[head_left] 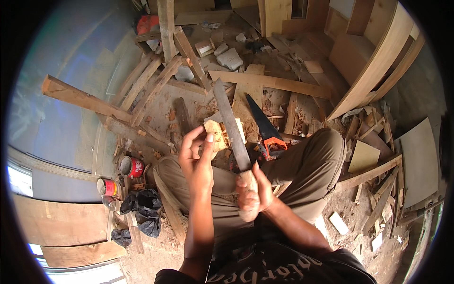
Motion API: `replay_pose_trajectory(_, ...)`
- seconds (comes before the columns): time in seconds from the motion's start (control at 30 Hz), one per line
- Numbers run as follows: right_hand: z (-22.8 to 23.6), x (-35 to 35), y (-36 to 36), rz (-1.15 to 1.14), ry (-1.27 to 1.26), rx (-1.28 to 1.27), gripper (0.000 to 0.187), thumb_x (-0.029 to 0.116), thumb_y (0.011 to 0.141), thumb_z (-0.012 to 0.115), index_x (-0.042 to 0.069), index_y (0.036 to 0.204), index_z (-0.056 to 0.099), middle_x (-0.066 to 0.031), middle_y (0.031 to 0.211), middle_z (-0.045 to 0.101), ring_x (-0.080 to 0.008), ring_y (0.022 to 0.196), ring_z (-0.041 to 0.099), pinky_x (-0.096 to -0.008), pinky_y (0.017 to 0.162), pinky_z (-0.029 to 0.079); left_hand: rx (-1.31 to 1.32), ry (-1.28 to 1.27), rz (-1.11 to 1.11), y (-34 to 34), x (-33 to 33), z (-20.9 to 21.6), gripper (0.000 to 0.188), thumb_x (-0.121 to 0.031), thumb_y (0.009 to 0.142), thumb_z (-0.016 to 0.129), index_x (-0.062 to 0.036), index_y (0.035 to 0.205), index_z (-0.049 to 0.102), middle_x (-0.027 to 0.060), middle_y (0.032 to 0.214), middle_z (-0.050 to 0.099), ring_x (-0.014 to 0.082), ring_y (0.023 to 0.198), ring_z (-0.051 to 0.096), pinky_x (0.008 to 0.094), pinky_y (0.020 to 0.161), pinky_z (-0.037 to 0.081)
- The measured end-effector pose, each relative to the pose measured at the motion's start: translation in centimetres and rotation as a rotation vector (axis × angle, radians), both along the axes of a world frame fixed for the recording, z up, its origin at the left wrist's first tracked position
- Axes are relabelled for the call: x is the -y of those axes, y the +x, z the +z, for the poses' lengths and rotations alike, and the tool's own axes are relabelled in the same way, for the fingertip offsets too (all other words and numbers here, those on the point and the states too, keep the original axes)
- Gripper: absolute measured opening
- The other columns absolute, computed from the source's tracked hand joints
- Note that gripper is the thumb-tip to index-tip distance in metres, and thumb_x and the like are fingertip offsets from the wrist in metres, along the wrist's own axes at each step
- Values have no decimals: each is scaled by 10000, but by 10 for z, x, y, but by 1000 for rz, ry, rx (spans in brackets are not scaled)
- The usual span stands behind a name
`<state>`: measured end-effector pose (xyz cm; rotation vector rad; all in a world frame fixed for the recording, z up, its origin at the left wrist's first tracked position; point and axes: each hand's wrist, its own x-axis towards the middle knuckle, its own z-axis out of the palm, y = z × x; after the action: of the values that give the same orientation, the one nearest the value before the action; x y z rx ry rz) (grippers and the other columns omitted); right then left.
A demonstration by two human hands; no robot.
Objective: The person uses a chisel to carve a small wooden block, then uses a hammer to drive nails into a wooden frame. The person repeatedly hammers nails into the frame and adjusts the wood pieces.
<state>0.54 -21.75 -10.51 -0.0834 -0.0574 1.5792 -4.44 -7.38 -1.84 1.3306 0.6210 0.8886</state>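
Right hand [250, 191] grips flat machete [231, 125]

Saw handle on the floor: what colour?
Orange and black, on the saw; head view.

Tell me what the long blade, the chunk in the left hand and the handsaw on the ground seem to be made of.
Long blade in the right hand: dull grey metal, apparently unpolished steel, with a pale handle, probably wood.
Chunk held by the left hand: raw pale wood, showing rough splintered faces.
Handsaw: dark, flat metal blade with an orange and black handle, likely plastic.
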Motion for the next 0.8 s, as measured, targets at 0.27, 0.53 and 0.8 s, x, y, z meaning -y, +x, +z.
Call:
replay_pose_trajectory(0.27, 24, 3, 20, -578, -423, 1110, 419, 426, 948, 622, 34, 874, 494, -18, 632, 504, -94, 492, 487, -278, 458, 418, -64, -97, 28, -1, -4, 5, 498, -224, 897, 706, -56, 1334, 535, 78, 1126, 669, 154, 1009, 641, 346, 861, 492)
replay_pose_trajectory(0.53, 43, -52, 74, -743, -733, 1354, 447, 309, 805, 817, -39, 894, 551, -108, 681, 591, -162, 496, 549, -341, 460, 447, -94, -27, -8, -10, -3, 2, 484, -173, 917, 674, 7, 1339, 522, 87, 1060, 673, 141, 939, 646, 277, 767, 521)
replay_pose_trajectory(0.8, 26, -62, 99, -504, -621, 947, 306, 231, 912, 703, -45, 922, 572, -135, 804, 622, -149, 504, 542, -319, 443, 438, -53, -21, 9, -32, -31, 6, 471, -181, 923, 630, 17, 1334, 514, 127, 1220, 623, 221, 1077, 649, 412, 887, 558)
